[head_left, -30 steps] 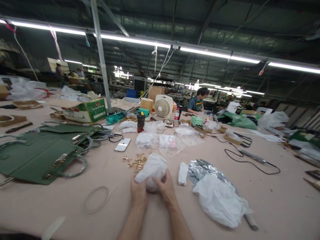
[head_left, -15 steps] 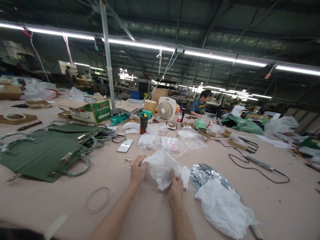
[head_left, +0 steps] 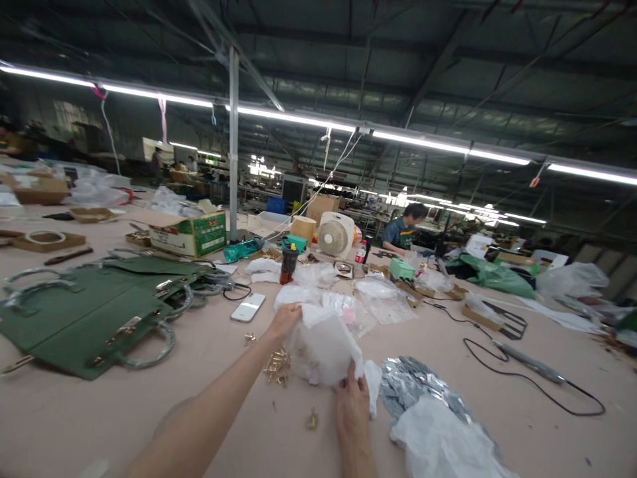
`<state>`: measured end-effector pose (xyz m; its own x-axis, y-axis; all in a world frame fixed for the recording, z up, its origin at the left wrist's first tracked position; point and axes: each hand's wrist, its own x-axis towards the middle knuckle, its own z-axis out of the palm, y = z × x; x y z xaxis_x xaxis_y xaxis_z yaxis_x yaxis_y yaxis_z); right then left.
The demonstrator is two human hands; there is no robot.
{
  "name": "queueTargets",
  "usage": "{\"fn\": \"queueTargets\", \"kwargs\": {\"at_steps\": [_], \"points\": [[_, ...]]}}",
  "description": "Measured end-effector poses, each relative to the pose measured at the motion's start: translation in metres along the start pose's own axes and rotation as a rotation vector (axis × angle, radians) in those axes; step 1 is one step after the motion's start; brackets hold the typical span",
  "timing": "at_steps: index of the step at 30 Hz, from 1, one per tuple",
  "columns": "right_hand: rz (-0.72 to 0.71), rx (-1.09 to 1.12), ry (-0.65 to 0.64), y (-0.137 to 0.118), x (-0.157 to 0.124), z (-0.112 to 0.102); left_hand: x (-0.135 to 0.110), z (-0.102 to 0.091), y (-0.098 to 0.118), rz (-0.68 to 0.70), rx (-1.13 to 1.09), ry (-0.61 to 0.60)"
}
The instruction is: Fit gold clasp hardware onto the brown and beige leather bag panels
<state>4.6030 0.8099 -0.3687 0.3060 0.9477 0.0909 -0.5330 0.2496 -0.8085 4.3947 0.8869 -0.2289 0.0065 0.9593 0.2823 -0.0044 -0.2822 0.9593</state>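
A thin white plastic bag [head_left: 326,345] is held up between my hands over the table. My left hand [head_left: 287,321] pinches its upper left corner, and my right hand [head_left: 352,392] grips its lower right edge. Beneath the left wrist lies a small pile of gold-coloured metal pieces [head_left: 279,365]. One more gold piece [head_left: 312,419] shows, blurred, nearer to me. To the right of my right hand are a heap of shiny silver-grey pieces [head_left: 413,385] and a crumpled white bag [head_left: 442,435].
Green bags with wrapped handles [head_left: 99,305] lie at left, near a white phone [head_left: 247,308]. A dark cup [head_left: 288,264], clear plastic packets [head_left: 383,295] and a fan [head_left: 336,236] stand or lie beyond. A corded pen-like tool [head_left: 530,362] is at right. A person [head_left: 403,229] sits across the table.
The left hand has risen with the bag's corner, tilting the bag. Gold metal pieces now lie in a larger pile on the table below it. The view has shifted slightly.
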Motion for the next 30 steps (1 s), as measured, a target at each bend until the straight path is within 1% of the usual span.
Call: {"fn": "queueTargets", "kwargs": {"at_steps": [3,5,7,9,12,14,17,20,25,30], "points": [[-0.042,0.03,0.098,-0.003,0.002,0.003,0.013,0.002,0.003,0.046,-0.004,-0.015],[-0.053,-0.024,0.12,-0.007,0.0,0.005,0.022,0.003,0.006,0.083,0.003,0.013],[-0.059,-0.13,0.108,-0.011,-0.005,0.009,0.028,0.004,0.008,0.113,0.015,0.06],[-0.082,-0.272,0.068,-0.014,-0.012,0.016,0.031,0.006,0.009,0.133,0.033,0.089],[-0.167,-0.479,0.021,-0.016,-0.023,0.026,0.026,0.014,0.011,0.147,0.063,0.071],[-0.22,-0.567,-0.01,-0.016,-0.028,0.031,0.02,0.02,0.012,0.16,0.078,0.051],[-0.235,-0.572,-0.017,-0.014,-0.029,0.031,0.017,0.025,0.015,0.198,0.086,0.065],[-0.211,-0.539,-0.004,-0.013,-0.027,0.027,0.023,0.024,0.022,0.229,0.093,0.109],[-0.204,-0.559,-0.038,-0.015,-0.027,0.027,0.035,0.018,0.046,0.261,0.071,0.168],[-0.22,-0.556,-0.048,-0.014,-0.027,0.026,0.034,0.019,0.072,0.248,-0.029,0.224]]}}
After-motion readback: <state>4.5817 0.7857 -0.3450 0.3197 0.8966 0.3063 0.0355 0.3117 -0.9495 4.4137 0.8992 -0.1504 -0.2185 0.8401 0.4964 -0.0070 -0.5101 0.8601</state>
